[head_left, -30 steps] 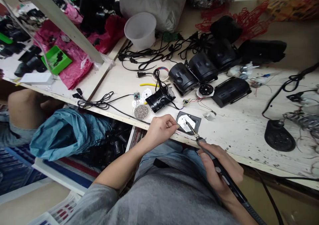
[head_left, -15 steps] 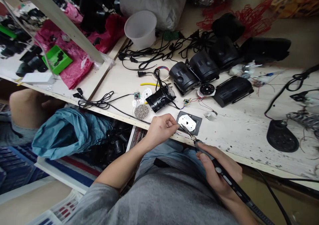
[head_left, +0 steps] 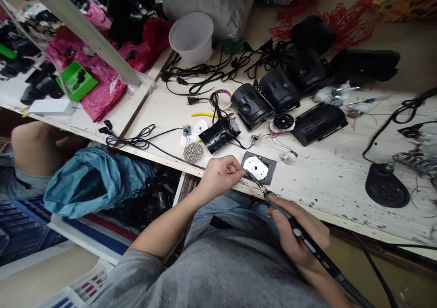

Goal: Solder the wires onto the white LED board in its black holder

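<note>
My right hand (head_left: 298,233) grips a black soldering iron (head_left: 307,242) like a pen, its metal tip reaching the near left edge of a small white octagonal board (head_left: 256,166). That board lies in a dark square holder (head_left: 270,169) at the bench's front edge. My left hand (head_left: 220,176) is closed in a pinch right beside the board's left side, fingertips close to the iron's tip. What it pinches is too small to make out.
A round tin of small metal bits (head_left: 193,152) and a black open housing (head_left: 218,137) with cables lie just behind my left hand. Several black lamp housings (head_left: 278,92), tangled cords (head_left: 218,69), a white bucket (head_left: 191,37) and a black round base (head_left: 387,189) crowd the bench.
The iron's tip has slid from the middle of the white board toward its near left edge, close to my left fingertips. My left hand has stayed in place.
</note>
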Motion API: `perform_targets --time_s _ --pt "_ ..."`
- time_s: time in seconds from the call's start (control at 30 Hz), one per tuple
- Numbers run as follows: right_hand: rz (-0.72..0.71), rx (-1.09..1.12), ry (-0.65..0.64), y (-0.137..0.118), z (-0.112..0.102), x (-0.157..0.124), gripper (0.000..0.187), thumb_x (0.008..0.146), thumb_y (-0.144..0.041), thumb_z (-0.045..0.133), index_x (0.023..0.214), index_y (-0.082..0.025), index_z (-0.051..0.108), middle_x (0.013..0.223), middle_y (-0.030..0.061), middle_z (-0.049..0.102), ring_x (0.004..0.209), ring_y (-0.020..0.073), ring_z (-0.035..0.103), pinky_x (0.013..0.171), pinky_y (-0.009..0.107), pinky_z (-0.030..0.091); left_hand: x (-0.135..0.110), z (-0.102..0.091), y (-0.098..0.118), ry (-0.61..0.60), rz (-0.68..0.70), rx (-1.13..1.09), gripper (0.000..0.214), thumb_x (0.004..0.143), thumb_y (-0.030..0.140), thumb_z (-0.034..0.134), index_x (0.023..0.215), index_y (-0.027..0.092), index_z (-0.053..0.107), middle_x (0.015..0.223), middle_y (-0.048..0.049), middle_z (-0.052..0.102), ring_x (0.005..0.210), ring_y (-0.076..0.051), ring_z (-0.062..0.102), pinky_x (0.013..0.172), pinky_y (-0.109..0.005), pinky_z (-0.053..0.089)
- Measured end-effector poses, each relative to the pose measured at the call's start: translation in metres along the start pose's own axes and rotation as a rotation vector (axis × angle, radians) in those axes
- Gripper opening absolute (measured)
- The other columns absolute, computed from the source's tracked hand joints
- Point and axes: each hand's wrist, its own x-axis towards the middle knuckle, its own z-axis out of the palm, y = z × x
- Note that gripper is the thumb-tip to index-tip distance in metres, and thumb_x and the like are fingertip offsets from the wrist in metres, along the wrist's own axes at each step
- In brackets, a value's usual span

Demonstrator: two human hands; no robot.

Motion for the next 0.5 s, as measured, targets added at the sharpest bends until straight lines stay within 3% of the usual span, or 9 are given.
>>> perform_targets --time_s 0.17,0.37,0.5 --pt "0.022 -0.036 -0.014 -0.0006 0.0010 -0.0006 0.023 0.091 -0.014 0.062 0.111 -0.023 0.071 0.082 0.0005 0.078 0.067 0.0168 0.075 0.070 0.027 0.065 0.0000 -0.0008 0.0004 -0.002 0.012 0.012 0.012 0.077 0.025 0.071 0.071 0.017 0.064 0.057 0.0028 0.060 0.052 -0.009 0.051 0.051 -0.020 0.039" --pt "-0.067 -0.039 0.059 0.0040 0.0058 -0.0035 0.024 0.090 -0.011 0.063 0.111 -0.020 0.072 0.087 0.0021 0.078 0.068 0.0143 0.074 0.068 0.022 0.062 0.0006 -0.0006 0.0003 -0.002 0.009 0.009 0.013 0.076 0.024 0.072 0.070 0.016 0.064 0.057 0.0034 0.059 0.051 -0.008 0.050 0.051 -0.019 0.038" --pt "-0.006 -0.023 0.018 0.0019 -0.0020 -0.0044 0.026 0.091 -0.012 0.062 0.114 -0.021 0.070 0.087 0.0006 0.078 0.070 0.0129 0.074 0.069 0.022 0.061 0.0004 -0.0001 0.0005 0.006 -0.006 0.010 0.012 0.076 0.023 0.071 0.070 0.016 0.063 0.056 0.0033 0.059 0.051 -0.008 0.051 0.051 -0.019 0.038"
